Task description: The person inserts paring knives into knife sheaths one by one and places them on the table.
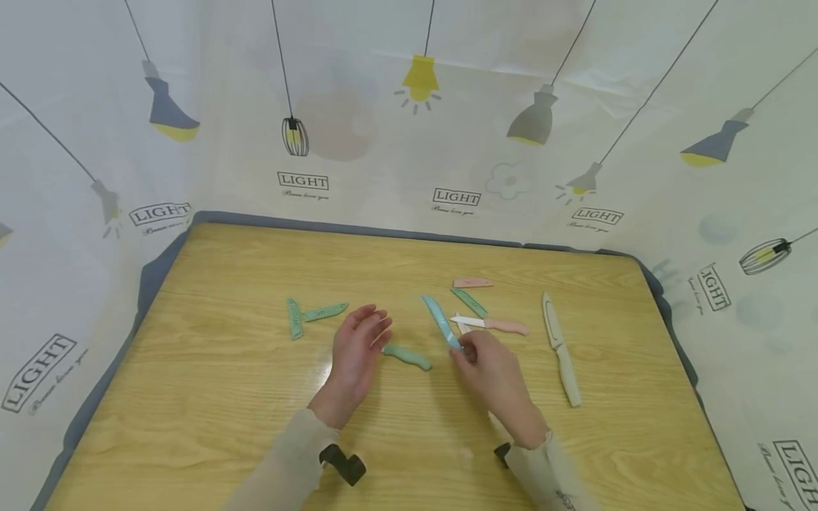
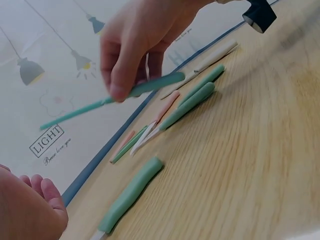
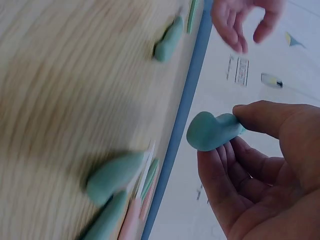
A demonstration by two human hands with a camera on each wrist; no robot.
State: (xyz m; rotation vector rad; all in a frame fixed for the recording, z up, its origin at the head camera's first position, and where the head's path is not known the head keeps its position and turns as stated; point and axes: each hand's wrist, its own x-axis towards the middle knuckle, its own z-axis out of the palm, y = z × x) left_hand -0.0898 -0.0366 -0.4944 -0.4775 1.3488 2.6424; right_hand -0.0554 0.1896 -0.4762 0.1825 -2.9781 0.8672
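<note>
My right hand (image 1: pixel 495 369) pinches a light-blue knife (image 1: pixel 439 319) by its handle, raised above the table. A blue sheath (image 2: pixel 70 116) appears to cover its blade, which points away to the upper left in the head view. My left hand (image 1: pixel 358 348) is held with loosely bent fingers and nothing in them. Just right of it lies a green-handled knife (image 1: pixel 407 357), its blade mostly hidden behind the fingers. Two more green handles (image 2: pixel 187 106) lie close together on the table, covered by my right hand in the head view.
Two green sheaths (image 1: pixel 326 312) lie left on the wooden table (image 1: pixel 224 369). Beyond my right hand are a pink sheath (image 1: pixel 473 282), a green sheath (image 1: pixel 469 301) and a pink-handled knife (image 1: pixel 508 326) with its white blade bare. A cream-handled knife (image 1: pixel 567 376) lies farther right.
</note>
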